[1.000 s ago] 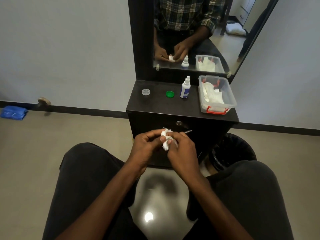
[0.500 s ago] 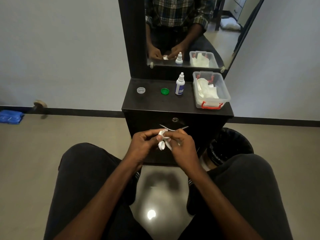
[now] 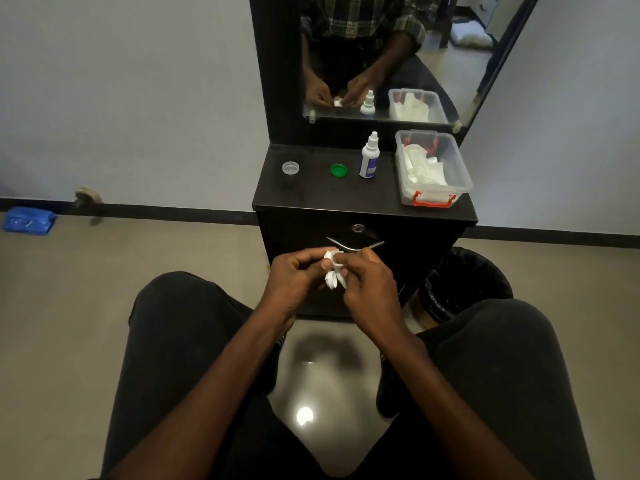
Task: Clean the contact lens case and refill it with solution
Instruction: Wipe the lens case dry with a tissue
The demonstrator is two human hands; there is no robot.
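Two hands work below the desk [image 3: 363,206] front: your left hand [image 3: 294,275] and right hand [image 3: 367,282] pinch the lens case [image 3: 333,279] and tissue [image 3: 329,254] — the wiping step, by appearances. Next, reach for the solution bottle [image 3: 369,157] on the desk — keep the case level.

A black dressing cabinet [image 3: 363,216] with a tall mirror [image 3: 433,53] stands against the pale grey wall [image 3: 138,81]. The glossy beige floor [image 3: 52,306] reflects a ceiling light, with a black bin [image 3: 467,282] at right
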